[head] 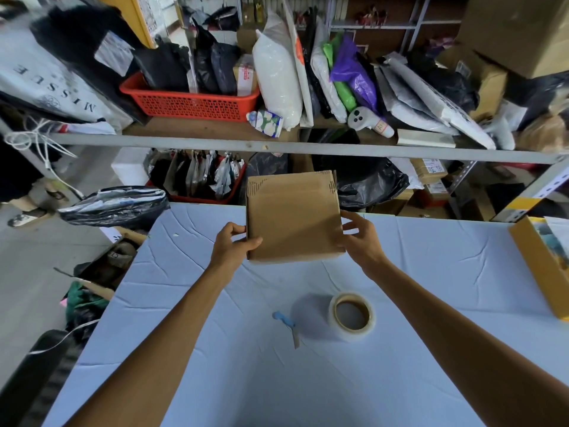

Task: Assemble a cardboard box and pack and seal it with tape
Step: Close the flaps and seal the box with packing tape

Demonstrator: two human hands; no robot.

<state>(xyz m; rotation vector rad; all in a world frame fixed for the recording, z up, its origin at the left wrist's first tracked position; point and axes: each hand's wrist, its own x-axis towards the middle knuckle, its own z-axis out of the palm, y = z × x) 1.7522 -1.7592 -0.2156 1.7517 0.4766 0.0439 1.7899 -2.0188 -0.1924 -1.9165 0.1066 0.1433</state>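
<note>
A flat, unassembled cardboard box is held above the far part of the tabletop, between 2 hands. The left hand is closed on the box's left edge, thumb on the near face. The right hand meets the right edge with fingers loosely curled, the grip only partly closed. No tape is seen on the box, and assembly is judged not yet begun.

Risks noted:
- The right-hand hold appears light; the box could swing or drop if the left grip is relaxed.
- The perforated tear strip along the box's upper edge could be torn if the panels are forced open.
- A tape roll stands on the tabletop near the person, with a blue-handled cutter just beside it. Either could be knocked by a forearm when the box is lowered.
- No goods for packing can be identified on the tabletop; the packing step may be delayed.

Containers:
- A red basket on the shelf holds dark bagged items and a small carton.
- A 2nd red basket below holds upright pouches.
- A yellow-sided box at the right edge of the tabletop is open; its contents cannot be made out.
</note>
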